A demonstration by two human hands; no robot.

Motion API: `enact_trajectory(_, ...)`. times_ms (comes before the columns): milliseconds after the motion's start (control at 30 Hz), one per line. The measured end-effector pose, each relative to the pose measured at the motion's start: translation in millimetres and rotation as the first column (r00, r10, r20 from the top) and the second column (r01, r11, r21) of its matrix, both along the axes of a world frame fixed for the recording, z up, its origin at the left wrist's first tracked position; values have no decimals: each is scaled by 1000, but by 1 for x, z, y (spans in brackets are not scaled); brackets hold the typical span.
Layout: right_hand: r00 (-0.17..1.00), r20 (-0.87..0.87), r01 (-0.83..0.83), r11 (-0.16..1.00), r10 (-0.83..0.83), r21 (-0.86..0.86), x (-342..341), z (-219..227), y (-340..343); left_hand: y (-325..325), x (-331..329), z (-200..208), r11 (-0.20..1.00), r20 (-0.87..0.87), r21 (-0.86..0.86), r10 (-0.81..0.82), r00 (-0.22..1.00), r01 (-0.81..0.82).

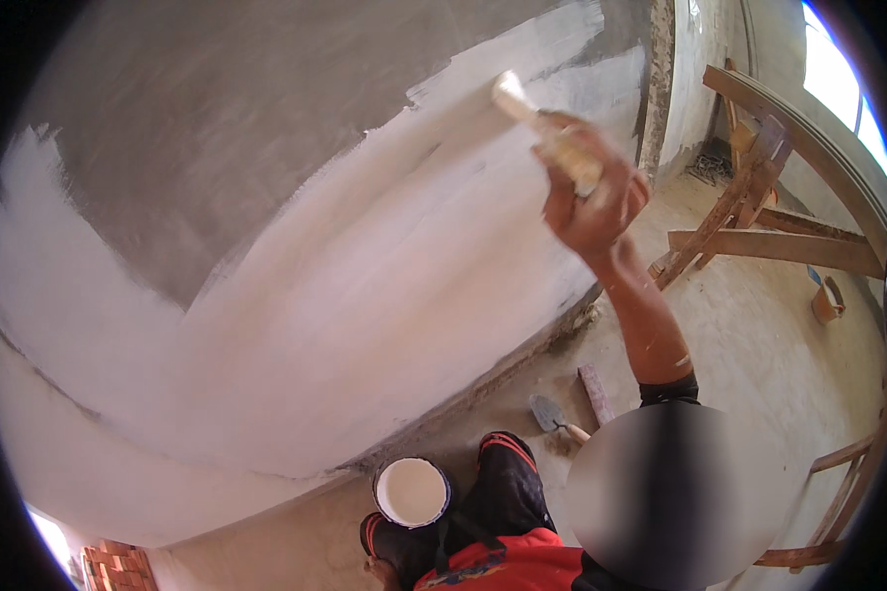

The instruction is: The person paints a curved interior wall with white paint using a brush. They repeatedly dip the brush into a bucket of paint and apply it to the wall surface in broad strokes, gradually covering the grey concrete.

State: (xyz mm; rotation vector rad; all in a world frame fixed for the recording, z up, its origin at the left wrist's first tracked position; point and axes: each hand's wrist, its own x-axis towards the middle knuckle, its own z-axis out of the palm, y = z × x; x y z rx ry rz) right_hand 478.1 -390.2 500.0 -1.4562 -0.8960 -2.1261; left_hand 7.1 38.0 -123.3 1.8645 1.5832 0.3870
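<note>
My right hand [596, 197] is raised at the wall, its fingers wrapped round the handle of a paintbrush [574, 161]. White-coated bristles point up and left, at the painted wall [365, 266]. Fresh white covers the wall's lower part and left side, while bare grey plaster shows above. A round bucket [413, 492] of white paint is in front of my legs, below the wall. Only part of my left hand [382, 571] shows at the lower edge, beside my leg; its fingers are too small and cut off to read.
A trowel [550, 414] and a paint-stained strip [594, 394] lie on the floor near the wall's foot. Wooden trestles [759, 177] stand at the right, with an orange bucket [828, 300] beside them. Stacked bricks [116, 566] are at the lower left. A grey blur hides part of the lower right.
</note>
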Motion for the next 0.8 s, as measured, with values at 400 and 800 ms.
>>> enact_trajectory(400, 940, -139, -338, 907, 312, -250, -59, -43, 77, 12, -13, -20, 995, -109, 53, -79, 991, 85)
enact_trajectory(800, 957, -236, -160, 985, 169, 57, -21, 4, 18, -1, -21, -4, 964, -154, 60, -249, 956, 260)
